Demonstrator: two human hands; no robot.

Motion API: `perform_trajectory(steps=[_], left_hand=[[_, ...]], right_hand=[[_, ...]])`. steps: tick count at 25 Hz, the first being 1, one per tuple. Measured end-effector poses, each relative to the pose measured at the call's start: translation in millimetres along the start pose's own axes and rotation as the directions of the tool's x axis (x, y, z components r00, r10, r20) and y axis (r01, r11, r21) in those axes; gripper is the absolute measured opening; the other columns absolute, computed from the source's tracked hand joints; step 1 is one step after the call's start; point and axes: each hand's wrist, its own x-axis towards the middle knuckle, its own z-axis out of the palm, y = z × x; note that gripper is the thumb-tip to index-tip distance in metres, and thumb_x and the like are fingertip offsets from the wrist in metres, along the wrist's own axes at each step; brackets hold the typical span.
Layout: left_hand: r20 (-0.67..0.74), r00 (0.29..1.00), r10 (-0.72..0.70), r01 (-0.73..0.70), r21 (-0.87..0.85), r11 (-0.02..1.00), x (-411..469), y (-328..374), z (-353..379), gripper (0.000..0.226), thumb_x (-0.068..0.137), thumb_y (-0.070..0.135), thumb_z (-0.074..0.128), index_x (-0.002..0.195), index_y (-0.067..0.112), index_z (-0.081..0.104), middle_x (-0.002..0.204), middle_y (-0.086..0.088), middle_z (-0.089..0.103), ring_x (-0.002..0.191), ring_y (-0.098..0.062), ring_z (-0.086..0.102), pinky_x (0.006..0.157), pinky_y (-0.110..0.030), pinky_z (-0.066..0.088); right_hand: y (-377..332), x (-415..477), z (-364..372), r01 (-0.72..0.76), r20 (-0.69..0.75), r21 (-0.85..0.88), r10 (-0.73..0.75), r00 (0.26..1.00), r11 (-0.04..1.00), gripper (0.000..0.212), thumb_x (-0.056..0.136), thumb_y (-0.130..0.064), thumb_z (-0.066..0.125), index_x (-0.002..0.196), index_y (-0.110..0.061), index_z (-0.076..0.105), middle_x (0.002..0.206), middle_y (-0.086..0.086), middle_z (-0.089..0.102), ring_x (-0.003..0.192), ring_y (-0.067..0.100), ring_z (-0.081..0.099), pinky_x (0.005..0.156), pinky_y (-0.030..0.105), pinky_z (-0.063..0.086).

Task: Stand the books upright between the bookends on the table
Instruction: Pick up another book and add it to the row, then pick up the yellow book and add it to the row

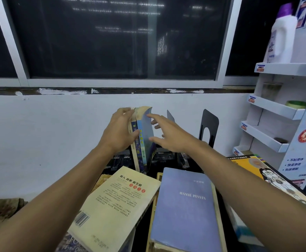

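A few thin books (142,142) stand upright near the wall, blue spine towards me. My left hand (120,131) lies against their left side, fingers at the top edge and thumb on the spines. My right hand (166,135) hovers open just right of them, fingers spread, close to the blue cover. A black metal bookend (209,129) stands further right, and a second thin one (170,116) peeks out behind my right fingers. A cream book (119,206) and a purple-blue book (184,211) lie flat in front.
A yellow illustrated book (257,170) lies flat at the right. A white cardboard display shelf (279,110) with a detergent bottle (281,35) on top stands against the right side. The white wall (48,133) and dark window are right behind the books.
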Motion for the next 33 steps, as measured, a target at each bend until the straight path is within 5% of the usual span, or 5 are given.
perform_trajectory(steps=[5,21,26,30,33], left_hand=[[-0.04,0.994,0.101,-0.103,-0.043,0.994,-12,28,-1,0.058,0.091,0.028,0.072,0.144,0.018,0.051,0.144,0.0,0.05,0.132,-0.018,0.048,0.102,-0.023,0.035],[0.488,0.866,0.105,-0.038,-0.146,0.989,-34,143,100,0.07,0.087,0.062,0.063,0.14,0.017,0.057,0.141,0.003,0.059,0.126,-0.014,0.057,0.101,-0.027,0.043],[0.642,0.763,0.079,-0.055,-0.057,0.997,-29,158,124,0.064,0.082,0.076,0.052,0.113,0.025,0.075,0.093,0.006,0.067,0.087,-0.012,0.065,0.069,-0.028,0.05],[0.676,0.737,0.017,-0.012,-0.013,1.0,-26,160,139,0.075,0.078,0.082,0.048,0.103,0.018,0.077,0.096,-0.006,0.073,0.09,-0.021,0.07,0.071,-0.027,0.051],[0.714,0.7,-0.003,-0.004,0.008,1.0,-23,155,146,0.093,0.067,0.094,0.04,0.101,0.016,0.077,0.095,-0.005,0.076,0.088,-0.017,0.071,0.077,-0.028,0.052]], right_hand=[[20,-37,-32,0.007,0.03,-0.137,-0.003,1.0,0.991,0.059,0.096,-0.041,0.063,0.147,-0.027,0.038,0.14,-0.006,0.042,0.127,0.008,0.044,0.102,0.027,0.04],[133,-202,-129,-0.398,-0.027,-0.23,0.403,0.915,0.888,0.058,0.09,-0.056,0.062,0.139,-0.027,0.049,0.137,-0.007,0.05,0.121,0.009,0.049,0.096,0.025,0.04],[152,-231,-144,-0.447,-0.015,-0.269,0.46,0.888,0.853,0.081,0.082,-0.077,0.051,0.138,-0.019,0.053,0.131,-0.005,0.051,0.114,0.008,0.049,0.089,0.026,0.038],[164,-241,-146,-0.472,0.024,-0.278,0.497,0.868,0.837,0.096,0.074,-0.088,0.041,0.134,-0.015,0.059,0.131,-0.002,0.054,0.117,0.013,0.05,0.091,0.031,0.039],[169,-242,-141,-0.51,0.08,-0.24,0.54,0.838,0.826,0.083,0.085,-0.078,0.04,0.127,-0.011,0.066,0.128,0.01,0.062,0.114,0.021,0.058,0.09,0.034,0.045]])
